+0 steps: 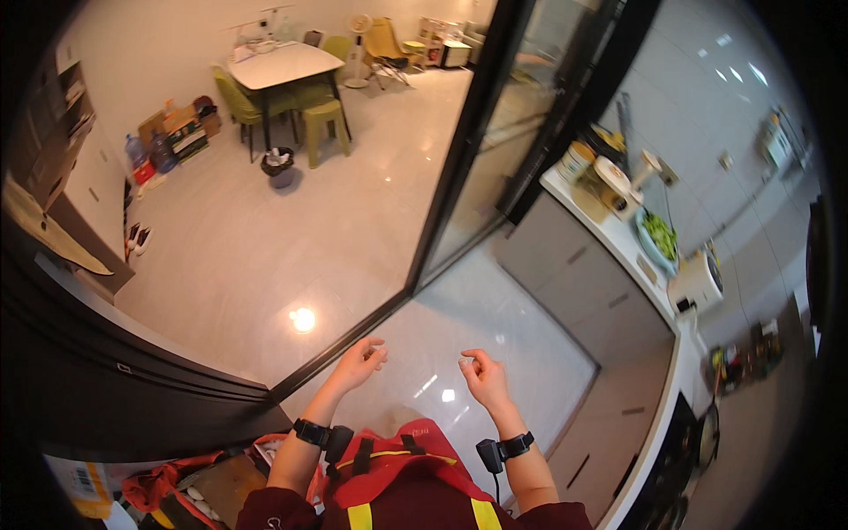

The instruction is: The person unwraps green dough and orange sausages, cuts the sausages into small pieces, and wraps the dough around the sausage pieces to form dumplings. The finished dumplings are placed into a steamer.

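My left hand [362, 363] is raised over the floor near the sliding door's track [338, 348], fingers loosely bent and apart, holding nothing. To its right, my right hand [484, 379] hovers above the pale kitchen floor [424, 331], also with nothing in it, thumb and fingers parted. Each forearm wears a black strap with a small box [318, 434], [507, 450] on it. A red garment with yellow straps [397, 464] covers my front. Neither hand touches anything.
A kitchen counter [619, 238] along the right bears a bowl of green vegetables [657, 237] and a white appliance [695, 285]. Through the glass door [474, 165] stand a table [285, 65], chairs and a bin [281, 173]. Bags and boxes [218, 483] lie at lower left.
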The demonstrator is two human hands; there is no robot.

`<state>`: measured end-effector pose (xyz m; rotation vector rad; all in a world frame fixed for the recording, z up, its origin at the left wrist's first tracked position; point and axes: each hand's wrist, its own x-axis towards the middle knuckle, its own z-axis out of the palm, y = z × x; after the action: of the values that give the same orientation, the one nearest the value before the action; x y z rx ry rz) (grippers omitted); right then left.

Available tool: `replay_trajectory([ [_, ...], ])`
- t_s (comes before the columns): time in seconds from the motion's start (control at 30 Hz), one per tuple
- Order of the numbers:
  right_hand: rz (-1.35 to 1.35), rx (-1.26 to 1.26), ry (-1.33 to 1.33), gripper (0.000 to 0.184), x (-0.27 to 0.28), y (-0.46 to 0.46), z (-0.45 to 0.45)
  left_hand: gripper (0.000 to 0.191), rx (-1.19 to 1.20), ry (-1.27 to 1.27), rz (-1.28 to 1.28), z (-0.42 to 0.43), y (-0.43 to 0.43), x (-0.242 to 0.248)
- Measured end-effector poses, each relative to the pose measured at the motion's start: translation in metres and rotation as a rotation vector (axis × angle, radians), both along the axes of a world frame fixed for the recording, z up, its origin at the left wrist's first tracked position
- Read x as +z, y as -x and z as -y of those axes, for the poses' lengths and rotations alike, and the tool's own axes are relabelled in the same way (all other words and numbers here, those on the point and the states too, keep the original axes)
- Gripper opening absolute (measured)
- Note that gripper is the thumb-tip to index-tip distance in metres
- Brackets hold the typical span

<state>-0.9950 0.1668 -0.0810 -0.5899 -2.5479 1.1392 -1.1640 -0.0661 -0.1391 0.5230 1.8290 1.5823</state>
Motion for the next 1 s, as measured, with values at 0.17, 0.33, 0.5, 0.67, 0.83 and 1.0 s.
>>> replay_trajectory([
  [0.17,0.043,0.165,0.058,0.024,-0.015,0.11,-0.02,0.04,0.21,-0.008,0.053,0.002,0.058,-0.025],
  [0.33,-0.027,0.244,0.04,0.025,-0.046,0.214,-0.027,0.034,0.257,-0.11,0.067,-0.003,0.141,-0.064],
  [0.5,0.044,0.096,0.003,0.023,-0.069,0.31,-0.036,0.037,0.108,-0.095,0.061,-0.033,0.261,-0.095],
  [0.67,0.033,-0.043,0.004,0.023,-0.037,0.4,-0.022,0.042,-0.127,0.015,0.011,-0.045,0.374,-0.062],
  [0.83,0.046,-0.204,-0.004,0.024,-0.017,0.417,-0.026,0.037,-0.351,0.018,-0.132,-0.085,0.432,-0.041],
  [1.0,0.021,-0.476,-0.005,0.024,-0.003,0.344,-0.03,0.04,-0.527,-0.013,-0.142,-0.138,0.407,-0.025],
])
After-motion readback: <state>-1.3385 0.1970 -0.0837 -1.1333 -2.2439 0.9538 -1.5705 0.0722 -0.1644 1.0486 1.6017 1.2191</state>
